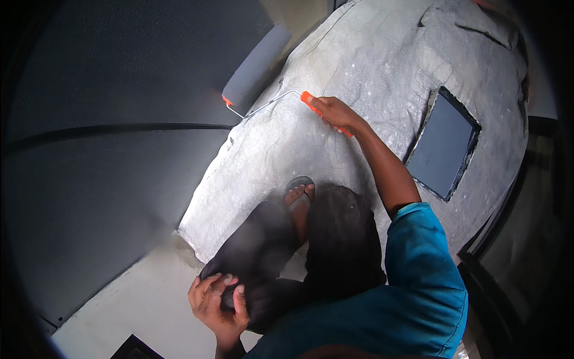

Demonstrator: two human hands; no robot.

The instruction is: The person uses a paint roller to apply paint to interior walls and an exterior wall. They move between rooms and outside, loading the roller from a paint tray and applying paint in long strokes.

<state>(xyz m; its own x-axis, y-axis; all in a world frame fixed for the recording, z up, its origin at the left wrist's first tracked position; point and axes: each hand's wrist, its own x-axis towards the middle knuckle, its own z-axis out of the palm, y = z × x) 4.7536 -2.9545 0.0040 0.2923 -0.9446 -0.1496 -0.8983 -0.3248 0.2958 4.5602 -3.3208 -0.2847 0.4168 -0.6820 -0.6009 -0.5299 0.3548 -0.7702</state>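
Observation:
My right hand (336, 113) is closed round the orange handle of a paint roller (257, 69). Its bent wire frame reaches left to a long roller sleeve coated in dark grey paint. That sleeve lies against the dark grey wall (149, 66), close to a lighter unpainted-looking patch (294, 18) at the top. Near my knee, my left hand (218, 305) hangs with its fingers loosely curled and apart, holding nothing. To the right, a shallow rectangular tray (445, 143) of grey paint rests on the pale drop cloth (353, 149).
The wrinkled, paint-specked cloth covers much of the floor along the wall. A dark horizontal groove (119, 130) crosses the wall. Pale floor (137, 299) shows at the lower left, with a dark object (136, 348) at the bottom edge. Dark framing (496, 287) stands at the right.

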